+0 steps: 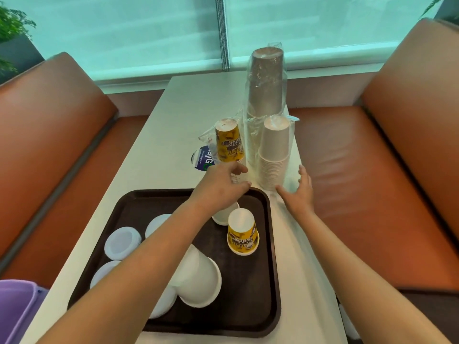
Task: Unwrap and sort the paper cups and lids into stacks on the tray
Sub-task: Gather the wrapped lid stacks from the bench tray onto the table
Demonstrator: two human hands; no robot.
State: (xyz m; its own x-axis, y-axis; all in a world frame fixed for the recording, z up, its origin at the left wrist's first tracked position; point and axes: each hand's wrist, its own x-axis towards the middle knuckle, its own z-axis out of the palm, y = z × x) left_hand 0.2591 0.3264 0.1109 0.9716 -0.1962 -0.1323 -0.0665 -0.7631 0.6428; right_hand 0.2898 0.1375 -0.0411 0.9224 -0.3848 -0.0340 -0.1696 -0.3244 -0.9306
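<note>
While our left hand (223,184) reaches past the far rim of the dark brown tray (129,199) toward the yellow printed cup stack (228,142) at mid-frame, its fingers look curled around the base of that stack, though the back of the hand hides the contact and we cannot tell how firmly they hold. Our right hand (298,192) hovers to the right with fingers spread and straight, just beside the foot of the white paper cup stack (274,155), holding nothing. Both stacks, and the tall brown cup stack (266,83) behind them in the upper middle, stand upside down on the white table (159,135) in thin clear plastic sleeves. We judge these stacks light and top-heavy, with stiff but crushable paper walls and slippery, crinkly film, so the surest hold is low around the nested rims, where many layers make the wall firm; a squeeze higher up could dent the single top cup or let the film slide. On the tray, lower in the frame, a single yellow cup (242,235) stands inverted, a large white cup stack (198,276) lies tipped on its side, and white lids (121,243) sit toward the left.
</note>
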